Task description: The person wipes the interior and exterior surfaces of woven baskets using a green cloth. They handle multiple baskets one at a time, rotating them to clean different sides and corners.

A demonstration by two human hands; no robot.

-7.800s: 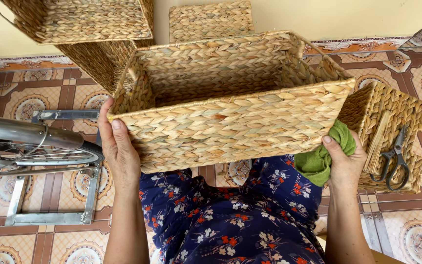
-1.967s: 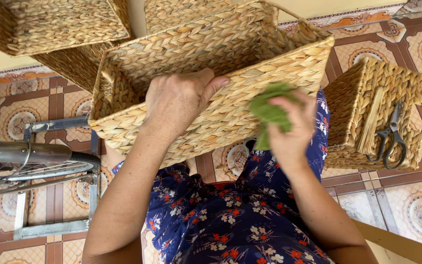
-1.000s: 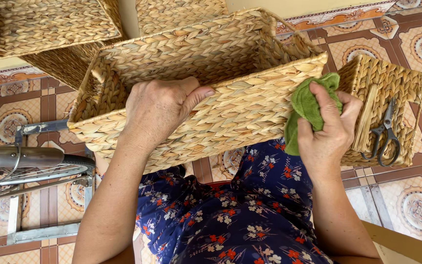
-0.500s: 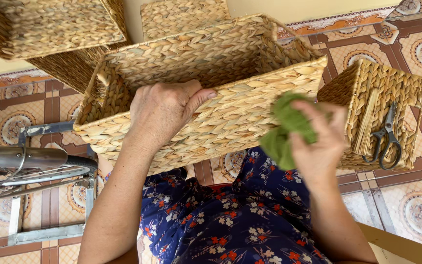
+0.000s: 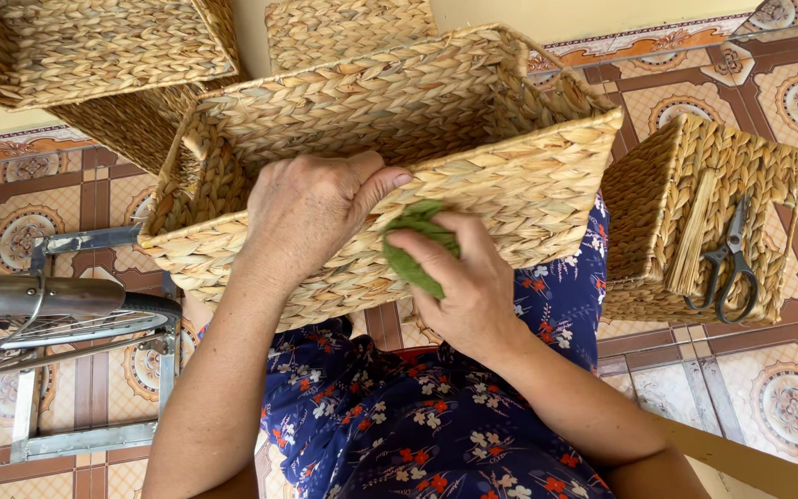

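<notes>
The left hand (image 5: 311, 217) lies over the near rim of a large woven basket (image 5: 473, 120), fingers curled over the top edge and thumb stretched along the outer wall, so it grips the rim firmly and steadies the basket above the person's lap. The basket is tipped, its open mouth facing up and away from the hand, its near wall sloping down toward the person's flowered dress (image 5: 436, 416).

Just to the right of that grip, the right hand (image 5: 464, 286) is closed around a bunched green cloth (image 5: 416, 245). The fingers pinch the cloth tightly and press it flat against the basket's outer wall, directly below the left thumb; the two hands sit nearly touching.

Further right of the cloth hand, well apart from it, a smaller woven basket (image 5: 667, 185) stands on the tiled floor (image 5: 787, 397). On its top lie a pair of dark scissors (image 5: 727, 268) and a bundle of pale straw strands (image 5: 695, 236), side by side.

Beyond the held basket, other woven baskets (image 5: 76, 46) are stacked against the wall. To the left of the gripping hand, lower down, a bicycle wheel with a metal stand (image 5: 66, 314) rests on the tiles.
</notes>
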